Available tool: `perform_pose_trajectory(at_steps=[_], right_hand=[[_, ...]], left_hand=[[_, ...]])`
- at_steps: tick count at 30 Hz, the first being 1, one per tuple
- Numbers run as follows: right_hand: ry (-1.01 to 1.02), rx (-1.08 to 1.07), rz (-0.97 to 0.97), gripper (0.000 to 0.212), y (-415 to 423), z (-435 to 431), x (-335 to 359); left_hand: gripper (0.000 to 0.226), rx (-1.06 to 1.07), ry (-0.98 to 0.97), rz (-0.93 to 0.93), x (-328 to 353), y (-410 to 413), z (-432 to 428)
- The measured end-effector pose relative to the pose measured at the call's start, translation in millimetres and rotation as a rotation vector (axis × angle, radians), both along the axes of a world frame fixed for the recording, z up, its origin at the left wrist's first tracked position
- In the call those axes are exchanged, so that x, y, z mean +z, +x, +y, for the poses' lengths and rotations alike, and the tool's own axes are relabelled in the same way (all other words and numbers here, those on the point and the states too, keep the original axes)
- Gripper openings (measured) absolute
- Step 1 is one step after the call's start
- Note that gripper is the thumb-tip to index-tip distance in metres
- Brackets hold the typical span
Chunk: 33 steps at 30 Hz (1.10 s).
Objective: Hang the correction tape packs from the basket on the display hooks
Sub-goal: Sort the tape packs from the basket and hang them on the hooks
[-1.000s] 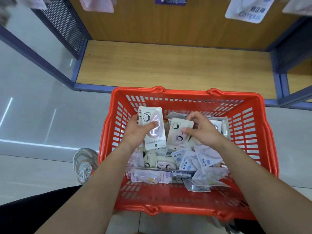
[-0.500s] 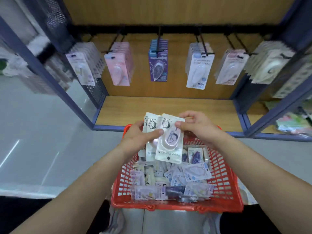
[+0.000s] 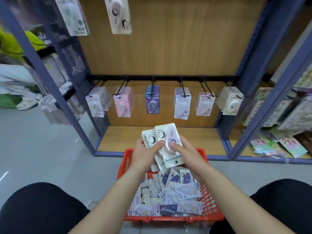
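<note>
A small stack of white correction tape packs [image 3: 166, 137] with cartoon faces is held above the red basket [image 3: 210, 201]. My left hand [image 3: 145, 153] grips the stack from the left, thumb across the front. My right hand [image 3: 187, 154] holds the front pack from the right, thumb on its pink blister. Several more packs [image 3: 170, 191] lie loose in the basket. Ahead, a black rail carries display hooks [image 3: 182, 88], each loaded with hanging packs.
A wooden shelf floor [image 3: 123, 139] lies under the hooks, framed by blue uprights [image 3: 249, 105]. Two packs hang higher up at the top left [image 3: 118, 14]. More goods fill the bays to the left and right. My black-clad knees flank the basket.
The view has tilted up from the basket to the hook rail. Both hands lifted the packs out of the basket, and the right hand shifted from the top edge to the front pack's side.
</note>
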State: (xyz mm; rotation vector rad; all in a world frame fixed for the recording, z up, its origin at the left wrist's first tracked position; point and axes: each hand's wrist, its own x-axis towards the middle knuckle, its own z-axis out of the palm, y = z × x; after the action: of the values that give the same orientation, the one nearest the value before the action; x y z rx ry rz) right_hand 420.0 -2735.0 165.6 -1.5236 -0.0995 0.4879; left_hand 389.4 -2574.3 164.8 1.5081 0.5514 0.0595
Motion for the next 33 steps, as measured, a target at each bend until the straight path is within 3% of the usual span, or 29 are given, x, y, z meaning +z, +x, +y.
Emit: perform_pose_trajectory(at_steps=[5,11,16,20,24,30,33], right_hand=[[0.006,0.067,0.119,0.033,-13.6,0.9,6.6],[0.061,0.008,0.16,0.038,-19.1,4.7,9.2],[0.05,0.048,0.105,0.04,-19.5,9.7,21.4],[0.092,0.132,0.102,0.041,-22.2,16.2,29.7],[0.132,0.083,0.088,0.064,-17.6,19.9,24.9],[0.078,0.121,0.1,0.042,-5.9,16.8,25.0],[0.006,0.183,0.057,0.044,0.2,12.2,28.9]], left_hand=[[0.047,0.066,-0.062,-0.011,6.0,-13.6,-4.3],[0.045,0.04,-0.006,-0.023,25.4,-20.7,3.1],[0.077,0.039,0.045,-0.023,36.6,-22.8,15.7],[0.082,0.03,0.033,-0.015,39.7,-23.2,18.2],[0.079,0.012,0.037,-0.044,37.0,-23.6,20.8],[0.079,-0.096,0.116,0.026,38.5,-19.5,34.1],[0.069,-0.158,0.112,0.09,50.9,-15.8,43.6]])
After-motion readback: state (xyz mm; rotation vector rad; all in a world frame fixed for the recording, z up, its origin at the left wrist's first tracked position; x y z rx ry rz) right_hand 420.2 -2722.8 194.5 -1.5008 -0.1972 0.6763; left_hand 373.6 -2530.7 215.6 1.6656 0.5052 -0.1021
